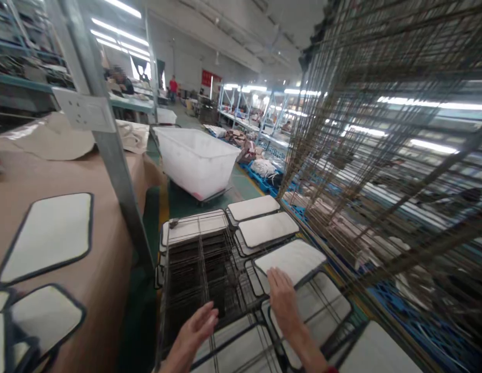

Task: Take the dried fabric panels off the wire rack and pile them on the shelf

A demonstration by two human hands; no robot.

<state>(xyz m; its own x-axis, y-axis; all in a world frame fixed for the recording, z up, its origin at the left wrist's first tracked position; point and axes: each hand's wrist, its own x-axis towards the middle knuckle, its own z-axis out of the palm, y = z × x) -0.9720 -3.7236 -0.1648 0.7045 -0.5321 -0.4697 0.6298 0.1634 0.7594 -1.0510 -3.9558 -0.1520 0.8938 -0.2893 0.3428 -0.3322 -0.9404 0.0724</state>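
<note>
My right hand (282,298) rests its fingers on the near edge of a white panel with dark edging (293,259), which lies on a wire rack (202,254). The fingers are stretched out and close together. My left hand (196,331) hovers over the rack's near left part, fingers apart, holding nothing. Beyond my right hand, two more white panels (268,229) (253,207) lie in a row. Another panel (196,228) sits under the wires at the rack's far left. Further panels lie beneath the wires near both hands.
A brown-covered table (108,181) with white panels (50,228) stands left, beside a metal post (124,191). A white tub (198,155) stands ahead. Raised wire racks (380,129) lean at the right. People are in the background.
</note>
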